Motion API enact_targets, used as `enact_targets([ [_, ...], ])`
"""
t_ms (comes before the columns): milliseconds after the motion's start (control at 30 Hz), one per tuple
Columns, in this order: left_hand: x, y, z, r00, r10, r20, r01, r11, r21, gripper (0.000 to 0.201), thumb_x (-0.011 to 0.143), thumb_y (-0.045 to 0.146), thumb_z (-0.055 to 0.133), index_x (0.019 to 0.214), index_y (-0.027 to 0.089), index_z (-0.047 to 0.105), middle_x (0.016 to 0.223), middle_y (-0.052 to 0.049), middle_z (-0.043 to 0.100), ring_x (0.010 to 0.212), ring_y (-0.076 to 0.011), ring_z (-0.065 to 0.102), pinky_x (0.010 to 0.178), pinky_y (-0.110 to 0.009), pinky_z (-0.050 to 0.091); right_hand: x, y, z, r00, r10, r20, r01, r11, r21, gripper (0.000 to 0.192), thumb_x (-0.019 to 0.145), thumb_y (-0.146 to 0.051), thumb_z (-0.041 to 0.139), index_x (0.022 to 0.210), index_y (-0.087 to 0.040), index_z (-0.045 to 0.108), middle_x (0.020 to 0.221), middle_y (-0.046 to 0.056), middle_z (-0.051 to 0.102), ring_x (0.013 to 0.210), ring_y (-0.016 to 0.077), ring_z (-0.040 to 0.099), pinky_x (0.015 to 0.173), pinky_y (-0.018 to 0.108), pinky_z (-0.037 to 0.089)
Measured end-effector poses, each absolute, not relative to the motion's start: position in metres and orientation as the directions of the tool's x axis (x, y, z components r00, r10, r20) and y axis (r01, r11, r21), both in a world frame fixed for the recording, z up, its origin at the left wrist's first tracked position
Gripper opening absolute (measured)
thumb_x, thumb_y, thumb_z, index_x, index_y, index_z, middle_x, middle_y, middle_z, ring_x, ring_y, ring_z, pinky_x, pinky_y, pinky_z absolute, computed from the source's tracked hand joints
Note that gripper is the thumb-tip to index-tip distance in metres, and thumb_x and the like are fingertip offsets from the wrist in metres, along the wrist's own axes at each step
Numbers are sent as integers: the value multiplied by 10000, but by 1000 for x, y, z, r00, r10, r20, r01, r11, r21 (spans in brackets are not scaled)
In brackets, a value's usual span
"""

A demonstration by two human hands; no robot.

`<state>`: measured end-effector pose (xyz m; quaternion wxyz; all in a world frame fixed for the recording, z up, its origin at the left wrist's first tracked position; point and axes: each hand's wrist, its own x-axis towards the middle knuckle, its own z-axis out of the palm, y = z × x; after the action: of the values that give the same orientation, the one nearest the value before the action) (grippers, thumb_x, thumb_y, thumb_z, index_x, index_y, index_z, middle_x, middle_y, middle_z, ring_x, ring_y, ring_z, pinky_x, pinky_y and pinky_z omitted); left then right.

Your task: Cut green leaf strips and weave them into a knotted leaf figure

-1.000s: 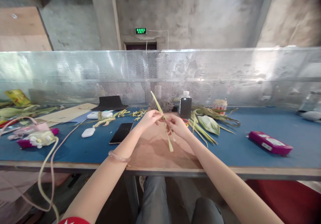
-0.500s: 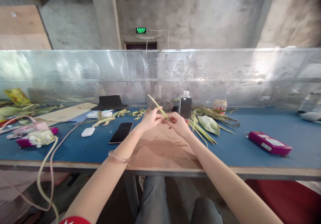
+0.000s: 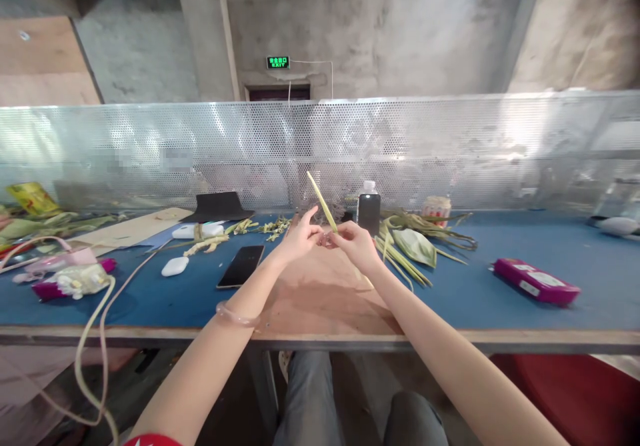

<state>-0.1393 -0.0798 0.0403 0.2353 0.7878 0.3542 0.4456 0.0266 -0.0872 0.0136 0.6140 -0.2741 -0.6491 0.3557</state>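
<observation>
We have both bare hands out in front of us, lifted over the reddish-brown wooden board (image 3: 325, 313) at the near edge of the blue-topped table (image 3: 465, 299). Our right hand (image 3: 356, 241) pinches the narrow yellow-green leaf strip (image 3: 321, 199) between thumb and fingers near its lower visible part; the strip rises from there, tilted, its pointed tip up and to the left. Our left hand (image 3: 301, 236) is just beside it, the index finger raised and the other fingers curled toward the right hand's fingertips — whether they grasp any of the strip we cannot tell. A translucent pinkish bangle (image 3: 236, 315) circles our left forearm.

To the right of our hands lie long green leaf stalks (image 3: 400, 259) and a broad pale-green leaf (image 3: 414, 247). Behind these stands a small jar with red markings (image 3: 437, 211), and nearer our right hand a black upright phone (image 3: 369, 213) stands before a white-capped bottle (image 3: 369, 187). Farther right rests a magenta rectangular packet (image 3: 536, 281).

On the left, a dark flat phone (image 3: 241, 266) lies near our left forearm, with a white rounded case (image 3: 175, 267) beyond it and knotted yellow-green leaf pieces (image 3: 275, 228) behind. A perforated silver metal screen (image 3: 240, 133) runs along the table's far side.
</observation>
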Motion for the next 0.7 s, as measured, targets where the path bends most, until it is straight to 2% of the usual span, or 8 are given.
enact_targets([
  [200, -140, -76, 39, 460, 723, 516, 331, -679, 656, 663, 869, 185, 476, 1433, 101, 137, 737, 5, 634, 747, -132, 610, 800, -293, 460, 27, -86, 14, -80, 819, 568, -144, 554, -820, 235, 684, -382, 723, 723, -200, 579, 691, 19, 660, 675, 199, 674, 730, 380, 576],
  [567, -142, -74, 40, 436, 720, 540, 456, -694, 557, 383, 891, 214, 429, 1269, 155, 432, 826, -30, 671, 838, -162, 640, 816, -282, 451, 34, -81, 16, -213, 859, 466, -240, 416, -877, 272, 726, -444, 671, 769, -177, 636, 797, 65, 708, 770, 192, 668, 763, 335, 540],
  [700, -137, -77, 40, 404, 702, 586, 506, -705, 497, 339, 891, 226, 448, 1223, 183, 499, 866, -34, 674, 841, -170, 628, 809, -286, 446, 33, -83, 18, -228, 861, 454, -264, 394, -880, 290, 683, -444, 711, 772, -176, 648, 811, 74, 706, 800, 210, 667, 757, 338, 541],
])
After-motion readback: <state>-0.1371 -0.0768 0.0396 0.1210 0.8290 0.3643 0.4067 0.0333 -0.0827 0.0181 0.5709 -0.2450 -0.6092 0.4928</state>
